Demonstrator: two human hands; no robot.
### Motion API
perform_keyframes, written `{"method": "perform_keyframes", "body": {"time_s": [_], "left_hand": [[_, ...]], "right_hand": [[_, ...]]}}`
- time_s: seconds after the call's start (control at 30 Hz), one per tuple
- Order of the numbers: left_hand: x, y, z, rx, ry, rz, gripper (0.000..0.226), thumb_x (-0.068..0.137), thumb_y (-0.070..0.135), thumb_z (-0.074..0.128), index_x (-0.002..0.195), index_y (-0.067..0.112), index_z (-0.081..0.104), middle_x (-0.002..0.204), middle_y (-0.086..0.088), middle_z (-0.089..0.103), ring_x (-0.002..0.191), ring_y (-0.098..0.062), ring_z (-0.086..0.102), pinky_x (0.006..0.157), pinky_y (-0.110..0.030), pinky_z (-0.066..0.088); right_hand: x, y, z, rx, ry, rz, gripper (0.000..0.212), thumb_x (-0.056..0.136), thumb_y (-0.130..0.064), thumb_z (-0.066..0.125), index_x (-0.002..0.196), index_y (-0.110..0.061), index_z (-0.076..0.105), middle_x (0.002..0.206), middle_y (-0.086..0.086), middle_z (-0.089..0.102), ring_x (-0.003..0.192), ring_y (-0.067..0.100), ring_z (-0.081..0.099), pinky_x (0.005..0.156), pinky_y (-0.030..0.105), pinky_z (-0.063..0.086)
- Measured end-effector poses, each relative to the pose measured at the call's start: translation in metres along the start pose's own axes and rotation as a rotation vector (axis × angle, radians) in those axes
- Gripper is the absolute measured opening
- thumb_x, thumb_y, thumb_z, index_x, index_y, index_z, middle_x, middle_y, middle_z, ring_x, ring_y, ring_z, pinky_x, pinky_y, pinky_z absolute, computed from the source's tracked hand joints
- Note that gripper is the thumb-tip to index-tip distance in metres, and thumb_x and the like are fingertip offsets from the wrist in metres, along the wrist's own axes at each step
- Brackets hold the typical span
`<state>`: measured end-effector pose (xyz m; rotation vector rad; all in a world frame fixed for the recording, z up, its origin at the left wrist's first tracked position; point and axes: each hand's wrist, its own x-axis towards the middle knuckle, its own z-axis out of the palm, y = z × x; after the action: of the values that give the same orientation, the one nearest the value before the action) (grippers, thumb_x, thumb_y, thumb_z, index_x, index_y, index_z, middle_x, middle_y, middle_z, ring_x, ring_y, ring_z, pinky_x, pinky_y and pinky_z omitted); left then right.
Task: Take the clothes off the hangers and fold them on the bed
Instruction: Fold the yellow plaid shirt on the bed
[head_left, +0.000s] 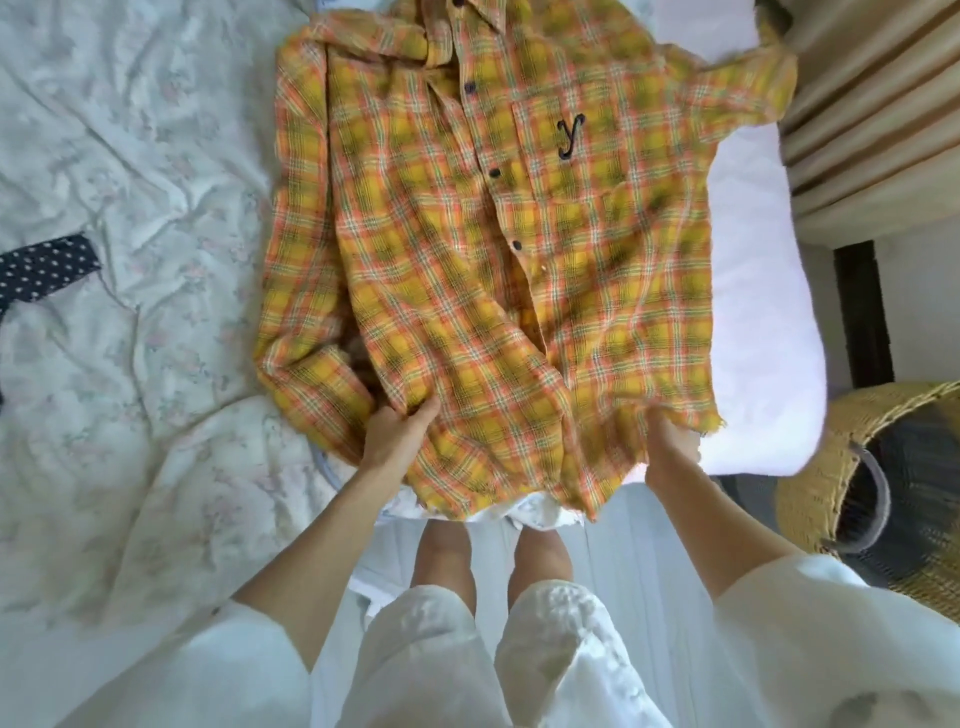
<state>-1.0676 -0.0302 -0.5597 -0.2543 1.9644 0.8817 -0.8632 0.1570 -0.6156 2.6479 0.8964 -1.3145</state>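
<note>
One plaid shirt (483, 260) lies front-up on the bed (156, 260), four dark buttons showing; two hands pinch its near hem, left hand (393, 434) by the cuff, right hand (667, 441) opposite; one dotted cloth (41, 270) far left of it; one basket (872, 467) right.

Yellow-and-orange plaid shirt (493, 249), spread face up on bed (130, 208), collar toward twelve o'clock, hem toward six. Dark buttons down the placket, chest pocket with a black "y". Sleeve at nine o'clock folded alongside the body; frayed hem gathered and lifted.
</note>
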Motion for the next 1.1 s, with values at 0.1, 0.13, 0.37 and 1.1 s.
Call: {"method": "perform_keyframes", "body": {"time_s": [0.1,0.13,0.37,1.1], "left_hand": [[0.001,-0.004,0.016,0.015,0.14,0.102,0.034,0.09,0.027,0.062,0.117,0.006,0.059,0.097,0.002,0.055,0.096,-0.021,0.054,0.08,-0.027,0.039],[0.0,-0.005,0.02,0.017,0.176,0.124,0.035,0.091,0.027,0.062,0.119,0.007,0.058,0.098,0.003,0.054,0.096,-0.019,0.052,0.08,-0.026,0.037],[-0.006,-0.018,0.022,-0.278,0.003,0.028,0.041,0.085,0.022,0.068,0.123,0.021,0.053,0.112,0.008,0.061,0.101,-0.013,0.059,0.09,-0.035,0.048],[-0.036,-0.04,0.024,-0.009,-0.072,-0.06,0.029,0.088,0.029,0.064,0.114,0.018,0.058,0.104,0.002,0.064,0.099,-0.02,0.061,0.081,-0.029,0.049]], "right_hand": [[0.019,-0.006,0.0,0.121,-0.058,0.062,0.068,0.078,-0.05,0.064,0.131,-0.011,0.046,0.125,0.01,0.053,0.11,0.03,0.054,0.091,0.038,0.047],[0.025,-0.007,0.0,0.206,-0.094,0.085,0.07,0.076,-0.051,0.067,0.13,-0.012,0.047,0.122,0.009,0.055,0.106,0.029,0.056,0.089,0.039,0.049],[0.036,-0.012,-0.014,0.443,-0.444,-0.049,0.023,0.086,-0.037,0.064,0.097,-0.017,0.061,0.099,0.002,0.065,0.089,0.017,0.061,0.068,0.032,0.048],[0.037,0.0,-0.051,0.314,-0.008,-0.14,0.04,0.097,-0.024,0.046,0.134,-0.007,0.045,0.129,0.011,0.054,0.118,0.03,0.052,0.096,0.036,0.044]]}}
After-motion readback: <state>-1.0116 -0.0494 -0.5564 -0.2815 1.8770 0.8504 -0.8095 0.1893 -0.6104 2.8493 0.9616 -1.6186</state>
